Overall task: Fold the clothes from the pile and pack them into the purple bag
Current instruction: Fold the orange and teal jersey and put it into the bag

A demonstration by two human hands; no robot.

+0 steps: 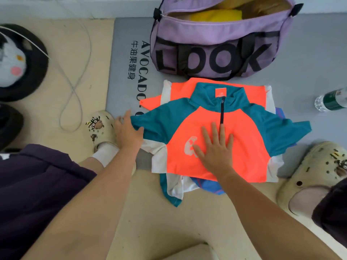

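1. Orange and teal zip-neck shirt [216,117] spread face up on top of the clothes pile [180,186], collar toward the purple bag [212,51], just short of the bag's near side.
2. Right hand [214,147] flat on the orange chest panel, fingers straight and spread, palm down, fingertips [222,128] reaching the lower end of the black zip, heel of the hand beside the pale printed logo.
3. Left hand [127,130] at the end of the shirt's teal sleeve, thumb lying over the sleeve edge, fingers extended and reaching past it toward the mat's corner; whether the sleeve is pinched cannot be told.
4. Under the top shirt: another orange and white garment sticking out at the far side, plus white, teal and blue pieces poking out at the near edge.
5. Purple bag standing on the grey mat [122,59], zip open, black "LOOK" lettering facing the camera, something yellow [216,16] inside.
6. Pile straddling the near edge of the mat and the beige floor.
7. Cream clogs [102,128] on both feet, one at each side of the pile.
8. Plastic water bottle [331,99] lying on the mat at the right, well apart from the shirt.
9. Thin grey cable [75,91] looped on the floor at the left, near a black and white plush item [16,62].
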